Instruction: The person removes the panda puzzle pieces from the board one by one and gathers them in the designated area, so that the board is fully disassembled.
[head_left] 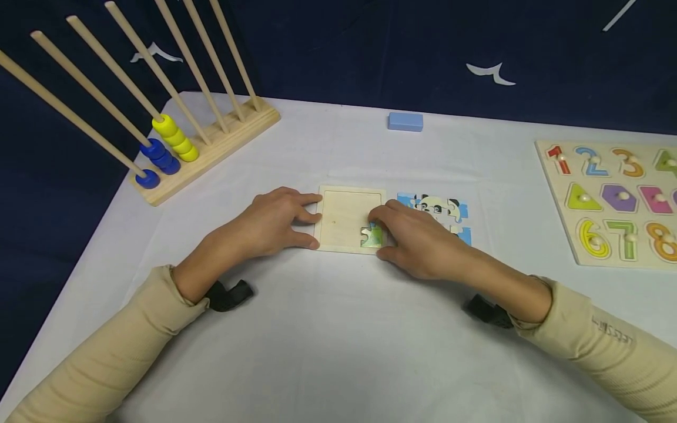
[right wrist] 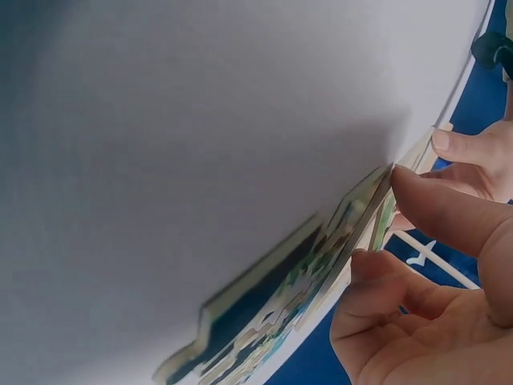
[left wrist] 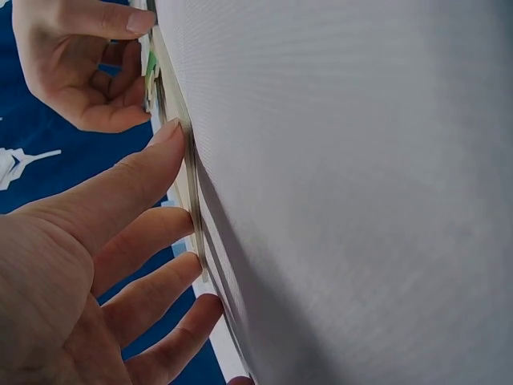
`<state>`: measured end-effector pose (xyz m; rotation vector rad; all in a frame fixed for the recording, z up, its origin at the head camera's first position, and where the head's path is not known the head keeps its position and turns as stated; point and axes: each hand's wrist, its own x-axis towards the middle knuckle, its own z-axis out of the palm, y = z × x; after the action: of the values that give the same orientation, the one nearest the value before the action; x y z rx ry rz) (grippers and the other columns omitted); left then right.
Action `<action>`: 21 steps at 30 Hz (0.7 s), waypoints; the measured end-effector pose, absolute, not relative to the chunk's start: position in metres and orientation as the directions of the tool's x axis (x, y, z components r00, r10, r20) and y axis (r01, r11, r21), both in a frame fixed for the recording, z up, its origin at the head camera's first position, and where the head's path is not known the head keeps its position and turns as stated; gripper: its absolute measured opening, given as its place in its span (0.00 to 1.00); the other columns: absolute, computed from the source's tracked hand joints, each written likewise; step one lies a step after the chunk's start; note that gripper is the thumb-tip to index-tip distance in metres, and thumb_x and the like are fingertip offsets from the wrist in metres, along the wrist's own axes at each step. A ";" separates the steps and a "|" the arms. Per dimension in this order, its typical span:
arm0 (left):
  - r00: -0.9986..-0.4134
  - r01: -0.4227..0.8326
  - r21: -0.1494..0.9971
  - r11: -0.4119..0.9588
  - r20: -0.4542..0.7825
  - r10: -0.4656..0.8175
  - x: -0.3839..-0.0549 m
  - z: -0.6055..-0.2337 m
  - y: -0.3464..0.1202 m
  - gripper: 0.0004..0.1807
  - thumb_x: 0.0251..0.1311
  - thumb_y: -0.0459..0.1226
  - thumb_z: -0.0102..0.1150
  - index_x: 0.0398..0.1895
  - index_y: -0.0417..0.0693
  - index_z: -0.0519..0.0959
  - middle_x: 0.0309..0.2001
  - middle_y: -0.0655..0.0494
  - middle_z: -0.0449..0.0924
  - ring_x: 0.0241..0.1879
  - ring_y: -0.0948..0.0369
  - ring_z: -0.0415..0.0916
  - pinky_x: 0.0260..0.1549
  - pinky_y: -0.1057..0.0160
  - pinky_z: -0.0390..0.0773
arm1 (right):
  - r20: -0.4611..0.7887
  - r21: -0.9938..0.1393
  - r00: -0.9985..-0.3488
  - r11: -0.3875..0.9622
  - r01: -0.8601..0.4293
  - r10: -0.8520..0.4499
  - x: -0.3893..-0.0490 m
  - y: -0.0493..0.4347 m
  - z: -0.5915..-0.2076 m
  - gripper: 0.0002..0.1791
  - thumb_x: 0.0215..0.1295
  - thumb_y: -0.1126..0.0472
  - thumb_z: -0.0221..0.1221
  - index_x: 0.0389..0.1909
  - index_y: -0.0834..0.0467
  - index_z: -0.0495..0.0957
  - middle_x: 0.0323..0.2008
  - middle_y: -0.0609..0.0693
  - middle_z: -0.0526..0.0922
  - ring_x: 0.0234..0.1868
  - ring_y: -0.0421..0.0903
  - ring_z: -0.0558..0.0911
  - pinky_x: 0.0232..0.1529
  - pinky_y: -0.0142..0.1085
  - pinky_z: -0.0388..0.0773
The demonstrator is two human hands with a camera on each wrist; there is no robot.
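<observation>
A square wooden puzzle tray (head_left: 346,205) lies on the table with a green jigsaw puzzle piece (head_left: 372,237) in its lower right corner. The fingertips and thumb of my left hand (head_left: 275,220), spread and fairly straight, touch the tray's left edge; the left wrist view shows this hand (left wrist: 120,233) close up. My right hand (head_left: 423,241) has its index finger curled at the top of the piece and its thumb by the tray's lower right corner. Its fingers partly hide the piece. Just behind this hand lie several panda puzzle pieces (head_left: 431,205), partly covered.
At the back left stands a wooden rod stacker (head_left: 233,138) with blue rings (head_left: 158,155) and yellow rings (head_left: 177,140). A blue block (head_left: 405,121) lies near the table's back edge. To the right is a number and shape peg board (head_left: 608,170). White cloth (head_left: 338,335) covers the table.
</observation>
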<state>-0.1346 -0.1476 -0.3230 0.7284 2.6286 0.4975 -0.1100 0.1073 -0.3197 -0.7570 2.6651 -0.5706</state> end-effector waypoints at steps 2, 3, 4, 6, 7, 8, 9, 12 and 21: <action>-0.801 0.413 0.427 0.804 -0.250 0.544 -0.134 -0.323 -0.148 0.29 0.54 0.46 0.73 0.59 0.46 0.80 0.71 0.55 0.65 0.70 0.50 0.59 0.60 0.37 0.61 | -0.184 -0.458 -0.814 0.780 -0.426 -0.552 -0.110 0.106 -0.319 0.25 0.58 0.68 0.68 0.57 0.64 0.73 0.44 0.52 0.75 0.41 0.48 0.73 0.44 0.42 0.71; -0.802 0.412 0.428 0.804 -0.249 0.543 -0.134 -0.323 -0.148 0.29 0.54 0.46 0.73 0.59 0.46 0.80 0.71 0.55 0.65 0.70 0.50 0.59 0.60 0.37 0.61 | -0.182 -0.458 -0.814 0.780 -0.426 -0.551 -0.111 0.106 -0.319 0.25 0.58 0.69 0.68 0.57 0.64 0.73 0.44 0.52 0.75 0.41 0.48 0.73 0.45 0.42 0.71; -0.802 0.411 0.429 0.804 -0.249 0.543 -0.134 -0.323 -0.148 0.29 0.54 0.46 0.73 0.59 0.46 0.80 0.71 0.55 0.64 0.70 0.50 0.59 0.60 0.37 0.61 | -0.182 -0.459 -0.814 0.780 -0.426 -0.551 -0.111 0.106 -0.319 0.25 0.58 0.69 0.68 0.56 0.64 0.73 0.43 0.52 0.75 0.41 0.48 0.73 0.44 0.42 0.71; -0.802 0.411 0.430 0.804 -0.249 0.543 -0.134 -0.323 -0.148 0.29 0.54 0.46 0.73 0.59 0.45 0.80 0.71 0.55 0.64 0.70 0.50 0.59 0.60 0.37 0.61 | -0.186 -0.460 -0.815 0.782 -0.421 -0.548 -0.111 0.105 -0.319 0.25 0.57 0.69 0.68 0.56 0.65 0.73 0.42 0.52 0.75 0.41 0.48 0.72 0.44 0.42 0.71; -0.802 0.412 0.430 0.803 -0.248 0.544 -0.134 -0.323 -0.148 0.29 0.54 0.46 0.73 0.59 0.45 0.80 0.71 0.55 0.65 0.70 0.50 0.59 0.60 0.37 0.61 | -0.189 -0.462 -0.817 0.783 -0.416 -0.545 -0.112 0.105 -0.319 0.25 0.57 0.69 0.68 0.55 0.65 0.73 0.41 0.52 0.75 0.41 0.48 0.73 0.44 0.42 0.71; -0.801 0.413 0.430 0.802 -0.246 0.545 -0.134 -0.323 -0.148 0.29 0.54 0.46 0.73 0.59 0.45 0.80 0.71 0.55 0.65 0.70 0.50 0.59 0.60 0.37 0.61 | -0.194 -0.464 -0.817 0.785 -0.411 -0.542 -0.112 0.105 -0.319 0.25 0.57 0.69 0.68 0.55 0.65 0.73 0.41 0.52 0.75 0.41 0.48 0.73 0.44 0.42 0.71; -0.801 0.414 0.431 0.802 -0.245 0.545 -0.134 -0.323 -0.148 0.29 0.54 0.46 0.73 0.59 0.45 0.80 0.71 0.55 0.65 0.70 0.50 0.59 0.59 0.37 0.61 | -0.199 -0.468 -0.819 0.786 -0.403 -0.538 -0.112 0.105 -0.319 0.25 0.57 0.69 0.68 0.55 0.65 0.73 0.41 0.52 0.75 0.41 0.48 0.73 0.44 0.42 0.71; -0.802 0.414 0.433 0.800 -0.241 0.546 -0.134 -0.323 -0.148 0.29 0.54 0.46 0.73 0.59 0.45 0.80 0.71 0.55 0.65 0.69 0.50 0.59 0.59 0.36 0.61 | -0.217 -0.482 -0.822 0.790 -0.379 -0.527 -0.113 0.106 -0.319 0.25 0.56 0.69 0.69 0.55 0.65 0.72 0.41 0.53 0.74 0.41 0.49 0.72 0.45 0.42 0.70; -0.798 0.416 0.433 0.800 -0.247 0.549 -0.134 -0.322 -0.149 0.30 0.54 0.46 0.73 0.59 0.45 0.80 0.72 0.55 0.64 0.70 0.50 0.59 0.60 0.38 0.62 | -0.225 -0.494 -0.812 0.781 -0.382 -0.539 -0.116 0.107 -0.318 0.24 0.55 0.69 0.70 0.51 0.63 0.72 0.38 0.52 0.73 0.39 0.49 0.72 0.43 0.41 0.69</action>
<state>-0.1344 -0.1486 -0.3221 0.7314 2.6256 0.5115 -0.1157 0.1065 -0.3177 -0.7022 2.6182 -0.6167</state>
